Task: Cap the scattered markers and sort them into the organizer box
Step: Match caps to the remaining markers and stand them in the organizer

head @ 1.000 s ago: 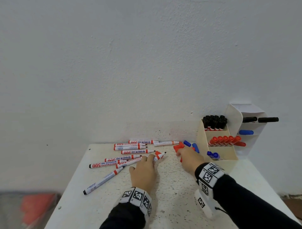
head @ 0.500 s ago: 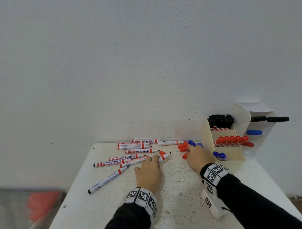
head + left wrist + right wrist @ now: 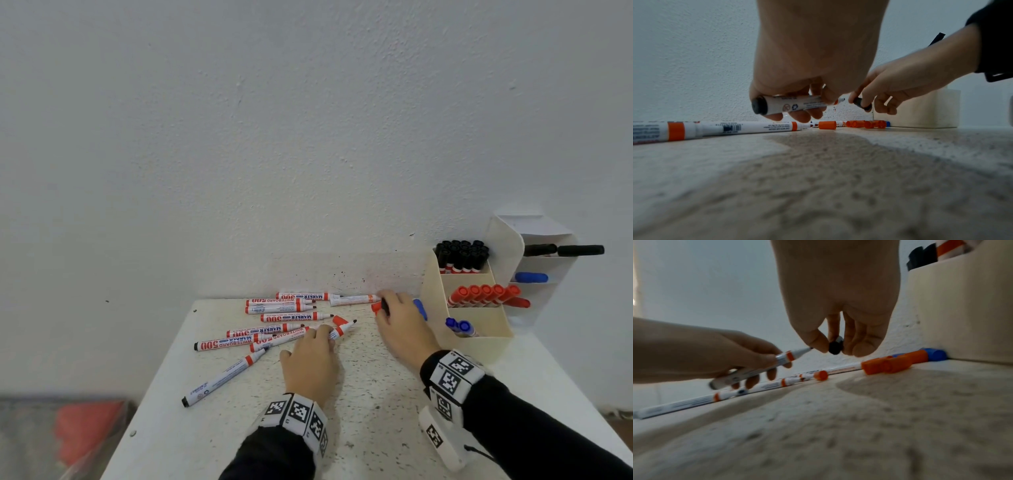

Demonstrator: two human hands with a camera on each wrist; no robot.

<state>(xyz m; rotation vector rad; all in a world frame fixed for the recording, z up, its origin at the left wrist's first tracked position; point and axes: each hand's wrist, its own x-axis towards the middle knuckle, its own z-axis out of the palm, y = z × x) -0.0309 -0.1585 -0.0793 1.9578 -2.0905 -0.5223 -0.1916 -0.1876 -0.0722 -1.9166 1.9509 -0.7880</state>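
My left hand (image 3: 318, 339) grips an uncapped white marker (image 3: 789, 105) with a black tip and black end, lifted just off the table. The tip (image 3: 352, 322) points right toward my right hand (image 3: 397, 322). That hand pinches a black cap (image 3: 861, 103) between thumb and fingers, a short way from the marker's tip (image 3: 807, 349). Several more uncapped markers (image 3: 281, 303) lie at the table's far left. The cream organizer box (image 3: 486, 346) stands at the right, holding black, orange and blue capped markers in separate compartments.
Loose orange caps (image 3: 888, 364) and blue caps (image 3: 935, 354) lie near the wall beside the organizer. One orange cap (image 3: 340, 320) sits by the held marker's tip. A white holder (image 3: 548, 260) behind the organizer carries black and blue markers. The wall borders the table's far edge.
My right hand has come up from the pile of caps near the wall with a black cap pinched in it. My left hand stays on the same marker.
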